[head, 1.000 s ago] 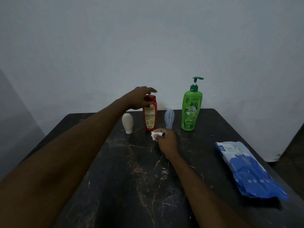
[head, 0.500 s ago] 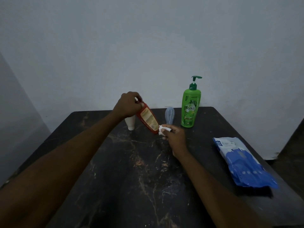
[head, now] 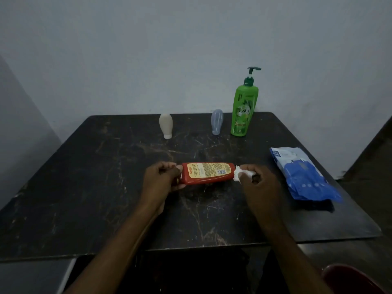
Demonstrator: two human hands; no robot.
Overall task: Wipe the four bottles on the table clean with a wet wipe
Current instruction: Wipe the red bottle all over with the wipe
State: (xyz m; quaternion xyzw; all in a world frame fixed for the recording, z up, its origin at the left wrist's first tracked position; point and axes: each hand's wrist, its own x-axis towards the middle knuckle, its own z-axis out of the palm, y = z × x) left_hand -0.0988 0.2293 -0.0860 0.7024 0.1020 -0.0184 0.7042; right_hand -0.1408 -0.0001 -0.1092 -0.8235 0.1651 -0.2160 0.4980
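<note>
A red bottle (head: 206,172) with a yellow label lies sideways above the middle of the dark table (head: 84,187). My left hand (head: 162,179) grips its cap end. My right hand (head: 257,181) holds a crumpled white wet wipe (head: 240,174) against the bottle's other end. At the back stand a small cream bottle (head: 165,125), a small pale blue bottle (head: 216,121) and a tall green pump bottle (head: 244,109), all upright and untouched.
A blue and white wet wipe pack (head: 301,172) lies on the table's right side. A pale wall rises right behind the table. A dark red rounded object (head: 350,279) shows at the bottom right corner.
My left hand lifted the red bottle from the back row, tipped it and brought it toward me, now horizontal. My right hand with the wipe followed to the bottle's end.
</note>
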